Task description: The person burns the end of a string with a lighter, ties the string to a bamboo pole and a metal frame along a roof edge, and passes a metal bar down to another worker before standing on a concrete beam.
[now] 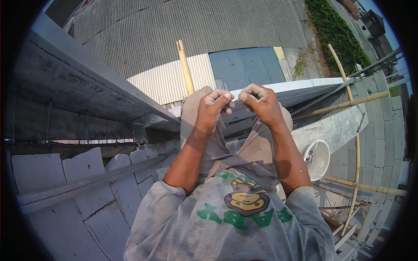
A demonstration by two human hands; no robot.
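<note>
1. Nearest, at 6 o'clock, is the grey shirt with green lettering and a cartoon face; dusty beige trousers lie just beyond it, knees apart.
2. Towards 12 o'clock, the left hand and right hand are raised over the knees, close together but apart. Each is narrowed to a pinch, thumb against forefinger. Anything between the fingertips is too small to make out; its place would be there, near 12 o'clock.
3. Between 3 and 4 o'clock, beside the right forearm, is a white bucket, its contents unclear.
4. Pale blocks spread at 8 o'clock; a grey block wall curves round 3 o'clock, with bamboo poles before it.
5. A concrete beam slants down from 10 o'clock. An upright bamboo post stands at 11.
6. Farther out, a blue panel lies towards 1 o'clock, below a corrugated roof at 12; greenery grows between 1 and 2.
</note>
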